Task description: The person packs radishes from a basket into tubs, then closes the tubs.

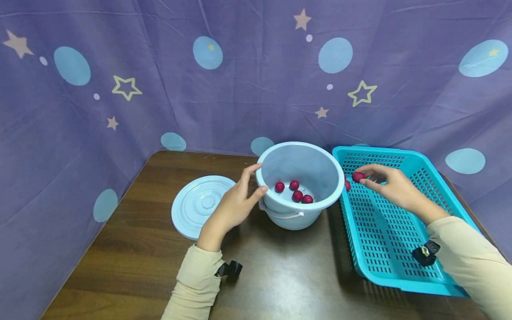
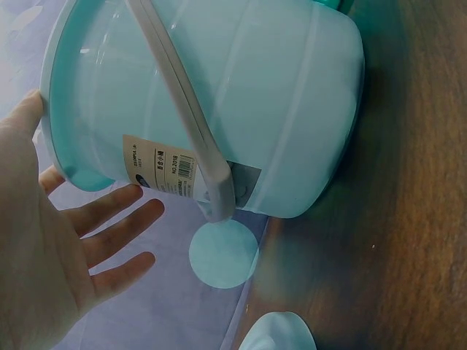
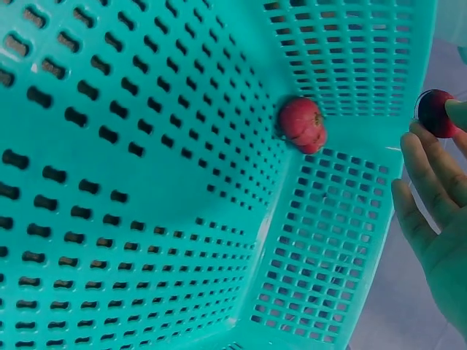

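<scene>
My right hand [image 1: 394, 186] pinches a small round red fruit [image 1: 358, 177] between thumb and fingertips, above the far left part of a turquoise basket [image 1: 370, 278]. In the right wrist view that fruit [image 3: 436, 114] is level with the basket's rim. Further red fruit [image 3: 301, 124] lies in a corner of the basket. Left of the basket stands a light blue bucket [image 1: 294, 222] with several red fruits [image 1: 297, 196] on its bottom. My left hand [image 1: 236, 202] touches the bucket's left rim with thumb and forefinger, its other fingers spread beside the wall.
A light blue round lid [image 1: 192, 209] lies on the brown wooden table [image 1: 132, 249], left of the bucket. The bucket's handle [image 2: 182, 95] hangs down its side. Behind the table hangs a purple curtain [image 1: 248, 89] with stars and dots.
</scene>
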Available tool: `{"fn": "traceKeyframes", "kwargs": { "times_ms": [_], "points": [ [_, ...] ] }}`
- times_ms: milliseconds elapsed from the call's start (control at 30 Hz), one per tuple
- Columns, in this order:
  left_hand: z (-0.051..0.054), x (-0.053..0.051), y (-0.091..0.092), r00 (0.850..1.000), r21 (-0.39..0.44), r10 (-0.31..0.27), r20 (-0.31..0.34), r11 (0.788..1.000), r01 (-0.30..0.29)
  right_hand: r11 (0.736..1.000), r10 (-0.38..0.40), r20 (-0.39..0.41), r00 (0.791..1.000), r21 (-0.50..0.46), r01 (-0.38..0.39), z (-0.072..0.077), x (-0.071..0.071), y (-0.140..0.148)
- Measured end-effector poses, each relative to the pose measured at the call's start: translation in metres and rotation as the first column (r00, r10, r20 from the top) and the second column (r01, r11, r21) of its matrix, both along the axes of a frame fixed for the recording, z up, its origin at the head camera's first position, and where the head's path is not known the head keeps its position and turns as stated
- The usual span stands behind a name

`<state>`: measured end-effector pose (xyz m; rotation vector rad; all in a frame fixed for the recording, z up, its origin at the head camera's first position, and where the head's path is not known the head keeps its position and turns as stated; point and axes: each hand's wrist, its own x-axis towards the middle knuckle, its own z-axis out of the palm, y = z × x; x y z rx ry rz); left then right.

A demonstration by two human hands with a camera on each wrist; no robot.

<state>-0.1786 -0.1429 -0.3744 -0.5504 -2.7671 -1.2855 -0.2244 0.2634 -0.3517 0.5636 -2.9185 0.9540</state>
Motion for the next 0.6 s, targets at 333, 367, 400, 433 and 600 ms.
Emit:
{"fn": "traceKeyframes", "kwargs": {
  "times_ms": [333,367,400,433,600],
  "points": [
    [-0.001,0.002,-0.001,1.000,-0.001,0.002,-0.006,1.000,-0.002,0.999,-0.035,-0.032,0.999,-0.032,0.034,0.010,0.010,-0.003],
    [-0.001,0.002,-0.001,1.000,-0.001,0.002,-0.006,1.000,-0.002,0.999,-0.038,-0.031,0.999,-0.040,0.037,0.011,0.011,-0.004],
    [-0.001,0.002,-0.001,1.000,-0.001,0.002,-0.006,1.000,-0.002,0.998,-0.042,-0.029,0.999,-0.049,0.041,0.012,0.013,-0.005],
    [-0.001,0.002,-0.001,1.000,-0.002,0.001,-0.005,1.000,-0.001,0.997,-0.046,-0.026,0.999,-0.060,0.044,0.014,0.014,-0.006],
    [-0.001,0.002,-0.001,1.000,0.000,0.000,-0.002,1.000,0.000,0.995,-0.058,-0.030,0.998,-0.086,0.056,0.020,0.022,-0.013]
  ]
}}
